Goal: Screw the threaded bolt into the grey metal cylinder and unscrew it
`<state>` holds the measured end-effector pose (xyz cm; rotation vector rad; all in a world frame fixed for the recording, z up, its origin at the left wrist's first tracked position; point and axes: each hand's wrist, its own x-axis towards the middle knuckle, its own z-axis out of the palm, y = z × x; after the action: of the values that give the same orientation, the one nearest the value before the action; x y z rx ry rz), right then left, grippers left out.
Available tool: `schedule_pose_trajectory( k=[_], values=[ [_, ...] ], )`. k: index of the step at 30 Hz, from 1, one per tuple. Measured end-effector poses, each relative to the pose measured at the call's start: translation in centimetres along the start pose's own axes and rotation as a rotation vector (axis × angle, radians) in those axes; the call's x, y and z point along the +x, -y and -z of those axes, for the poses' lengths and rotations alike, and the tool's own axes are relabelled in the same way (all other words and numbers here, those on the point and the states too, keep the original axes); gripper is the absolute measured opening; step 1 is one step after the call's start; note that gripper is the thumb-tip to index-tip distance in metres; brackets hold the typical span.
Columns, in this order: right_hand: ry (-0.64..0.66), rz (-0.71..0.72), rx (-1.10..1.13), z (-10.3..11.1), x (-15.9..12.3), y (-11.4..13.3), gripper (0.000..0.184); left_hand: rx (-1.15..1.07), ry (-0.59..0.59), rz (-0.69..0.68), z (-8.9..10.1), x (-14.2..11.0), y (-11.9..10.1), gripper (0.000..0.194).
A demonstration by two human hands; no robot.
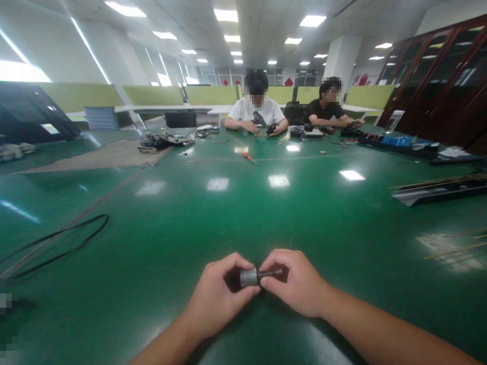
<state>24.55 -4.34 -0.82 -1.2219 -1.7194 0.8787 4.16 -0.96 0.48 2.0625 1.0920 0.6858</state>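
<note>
Over one green table [243, 213], left hand [215, 289] pinching one grey cylinder [248, 277], right hand [300, 284] pinching one dark rod [271, 272]

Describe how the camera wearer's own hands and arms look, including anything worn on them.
The left hand and right hand are bare, with no gloves. Both wrists show no watch, band or cable. No sleeve is visible on the left forearm or the right forearm. No ring shows, though some fingers are hidden.
</note>
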Motion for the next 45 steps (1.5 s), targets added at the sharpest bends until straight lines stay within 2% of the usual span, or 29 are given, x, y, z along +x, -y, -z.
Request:
schedule_pose_trajectory(
  k=[45],
  values=[
    [0.018, -0.067, -0.030, -0.07, -0.08, 0.24, 0.003, -0.166, -0.011, 0.064, -0.01, -0.01, 0.07, 0.018]
  ],
)
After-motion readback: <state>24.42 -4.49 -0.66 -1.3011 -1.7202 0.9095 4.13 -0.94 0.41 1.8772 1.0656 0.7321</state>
